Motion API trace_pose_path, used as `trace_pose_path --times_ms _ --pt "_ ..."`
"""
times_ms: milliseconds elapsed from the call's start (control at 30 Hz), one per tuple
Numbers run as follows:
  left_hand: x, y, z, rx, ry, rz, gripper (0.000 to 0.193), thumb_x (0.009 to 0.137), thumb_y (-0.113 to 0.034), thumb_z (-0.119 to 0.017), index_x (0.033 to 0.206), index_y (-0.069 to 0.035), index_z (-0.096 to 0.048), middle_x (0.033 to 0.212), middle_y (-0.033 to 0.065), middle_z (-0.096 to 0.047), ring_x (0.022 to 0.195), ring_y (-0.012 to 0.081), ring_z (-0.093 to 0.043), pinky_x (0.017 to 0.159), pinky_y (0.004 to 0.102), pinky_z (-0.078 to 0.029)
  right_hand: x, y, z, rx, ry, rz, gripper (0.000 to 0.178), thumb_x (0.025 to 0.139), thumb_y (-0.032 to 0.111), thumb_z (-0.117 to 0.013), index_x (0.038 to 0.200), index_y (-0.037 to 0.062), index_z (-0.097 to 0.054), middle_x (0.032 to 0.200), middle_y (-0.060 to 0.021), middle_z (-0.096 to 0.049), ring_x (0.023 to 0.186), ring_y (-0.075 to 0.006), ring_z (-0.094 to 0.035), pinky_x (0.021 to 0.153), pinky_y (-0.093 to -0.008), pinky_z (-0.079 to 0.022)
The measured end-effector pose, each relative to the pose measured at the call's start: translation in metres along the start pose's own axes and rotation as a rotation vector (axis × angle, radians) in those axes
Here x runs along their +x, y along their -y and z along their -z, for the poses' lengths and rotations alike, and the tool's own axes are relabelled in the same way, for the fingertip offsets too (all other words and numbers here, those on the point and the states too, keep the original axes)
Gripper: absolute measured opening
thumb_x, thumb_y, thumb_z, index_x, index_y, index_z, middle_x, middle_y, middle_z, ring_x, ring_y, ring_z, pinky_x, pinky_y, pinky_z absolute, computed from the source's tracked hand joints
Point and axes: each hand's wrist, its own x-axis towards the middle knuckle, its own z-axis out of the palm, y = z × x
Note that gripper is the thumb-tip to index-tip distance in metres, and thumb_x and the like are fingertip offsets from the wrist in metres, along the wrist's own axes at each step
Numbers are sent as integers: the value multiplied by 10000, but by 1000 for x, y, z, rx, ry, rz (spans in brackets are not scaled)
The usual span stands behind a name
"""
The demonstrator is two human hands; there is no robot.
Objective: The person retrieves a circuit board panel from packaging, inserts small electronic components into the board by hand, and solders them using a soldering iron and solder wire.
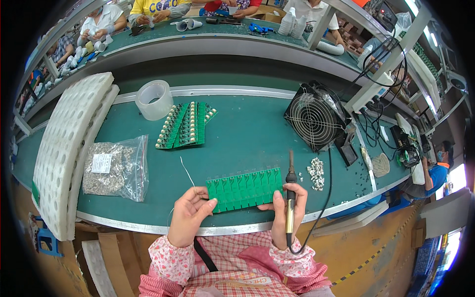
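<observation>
A green circuit board panel (pixel 242 190), with a row of thin pins along its far edge, is held up between my hands near the table's front edge. My left hand (pixel 190 214) grips its left end between thumb and fingers. A thin strand of solder wire (pixel 187 171) rises from that same hand. My right hand (pixel 284 213) is closed around a soldering iron (pixel 290 213), its tip pointing away from me. The thumb and fingers of this hand also touch the board's right end. Small white connectors (pixel 315 174) lie heaped to the right of the iron.
Stacked green boards with white parts (pixel 183 126) lie beyond my hands, near a tape roll (pixel 154 100). A bag of small parts (pixel 116 168) and white foam trays (pixel 74 148) are on the left. A black fan (pixel 316 116) stands at right; the iron's cord (pixel 329 193) loops below it.
</observation>
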Motion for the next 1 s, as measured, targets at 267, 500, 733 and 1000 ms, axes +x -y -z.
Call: trace_pose_path --times_ms 267,500,733,1000 --pt "4 0 2 -22 6 30 217 879 -82 -615 1060 3 -530 967 22 -587 857 76 -561 690 220 -467 -5 -19 6 -120 -20 206 268 883 -3 -552 1113 18 -417 925 -99 -524 657 -155 -616 569 -242 -529" --pt "6 2 3 -7 10 26 215 879 -84 -614 1056 3 -528 968 30 -581 857 83 -552 679 238 -477 -7 -20 10 -36 -6 127 266 856 -32 -585 1092 -7 -465 991 -76 -412 756 -89 -503 605 -232 -577" --pt "5 3 2 -17 -7 34 213 878 -81 -617 1052 4 -528 957 30 -579 847 78 -551 682 235 -476 -6 -22 9 -67 -10 144 262 871 -15 -561 1100 11 -437 889 -92 -540 667 -130 -589 563 -234 -530" --pt "4 3 2 -33 4 30 199 878 -78 -622 1039 -3 -531 935 32 -578 836 72 -547 679 225 -472 -8 -18 11 -32 -6 103 253 855 -39 -581 1075 -10 -458 1000 -78 -424 770 -100 -525 626 -243 -585"
